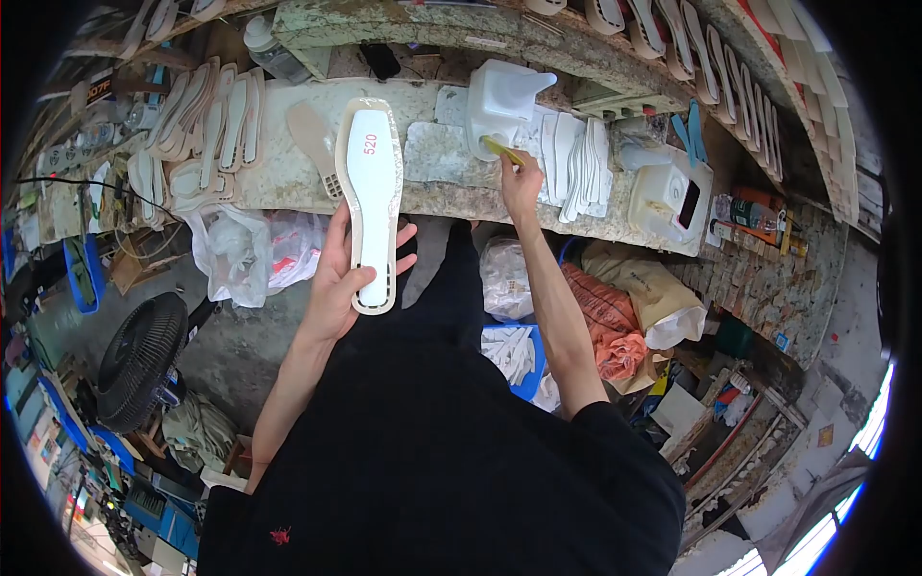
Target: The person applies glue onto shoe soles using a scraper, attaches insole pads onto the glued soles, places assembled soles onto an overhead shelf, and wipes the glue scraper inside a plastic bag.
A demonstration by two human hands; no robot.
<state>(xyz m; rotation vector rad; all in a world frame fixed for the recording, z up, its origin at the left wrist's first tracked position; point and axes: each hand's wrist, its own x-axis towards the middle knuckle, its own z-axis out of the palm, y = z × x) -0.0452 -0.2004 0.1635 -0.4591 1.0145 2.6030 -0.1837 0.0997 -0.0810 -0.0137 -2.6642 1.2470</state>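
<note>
Bench (451,200) spans the front, surface stained and worn. Black fan (142,363) on the floor side, left. Pile of pale soles (187,125) at bench left. White jug (499,96) stands at the back of the bench, ahead of the right hand, opening low on its near side. White strips (581,168) lie fanned just right of the jug. 520 sole (370,206) is up in front of the bench edge, white face toward camera, toe end away from the body. Left hand (346,278) is closed on its near end, thumb on the face, fingers behind. Right hand (522,185) pinches a yellow tool (504,151), tip at the jug opening; can't tell if it's touching anything inside. Red "520" printed near the far end.
</note>
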